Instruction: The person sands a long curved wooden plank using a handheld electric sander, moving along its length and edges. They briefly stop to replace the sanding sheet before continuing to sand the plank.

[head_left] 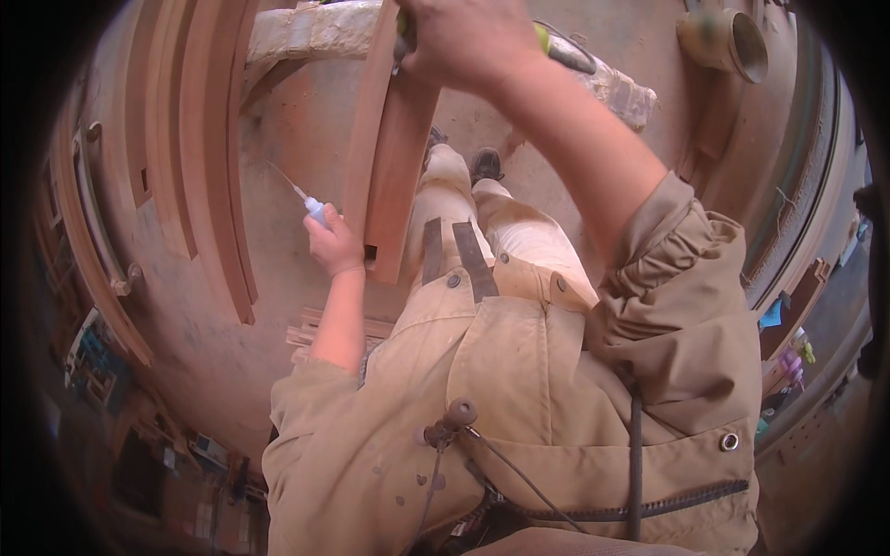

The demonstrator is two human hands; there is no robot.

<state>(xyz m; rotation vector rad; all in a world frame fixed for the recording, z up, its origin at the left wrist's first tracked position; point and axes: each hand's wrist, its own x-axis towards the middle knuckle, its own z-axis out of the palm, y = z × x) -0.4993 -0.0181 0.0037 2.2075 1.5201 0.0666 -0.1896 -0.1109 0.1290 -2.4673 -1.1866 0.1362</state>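
My left hand [336, 246] is closed round a small pale glue bottle [316, 211] with a long thin nozzle, which points up and to the left. Just right of that hand lies the near end of a reddish wooden beam [400, 176], with a dark square mortise cut near its end. At the top edge my right hand [468, 42] is closed over a green and dark tool [545, 39] above the beam. Most of this tool is hidden by the hand and the picture's edge, so its kind cannot be made out.
A wrapped trestle bar [320, 32] runs under the beam. Several long timbers [218, 157] lie on the left, one with a mortise. Short wood strips [320, 326] lie behind my left forearm. A round container [723, 44] is at the top right. My legs are beside the beam.
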